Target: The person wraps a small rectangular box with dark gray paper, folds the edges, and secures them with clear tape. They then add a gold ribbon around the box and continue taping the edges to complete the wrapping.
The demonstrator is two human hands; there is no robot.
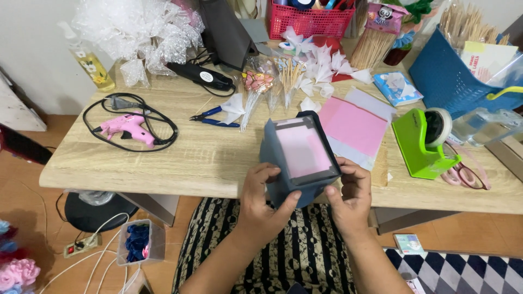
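Blue paper box (298,158) with pink inside sits in both my hands, just over the bench (207,158) edge. Left hand (261,204) grips its side; right hand (348,198) grips its corner.

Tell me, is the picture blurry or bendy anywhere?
Head view: mostly sharp and evenly lit; the table edge curves, bent by the wide lens; the box in the left hand and right hand casts only a soft shadow.
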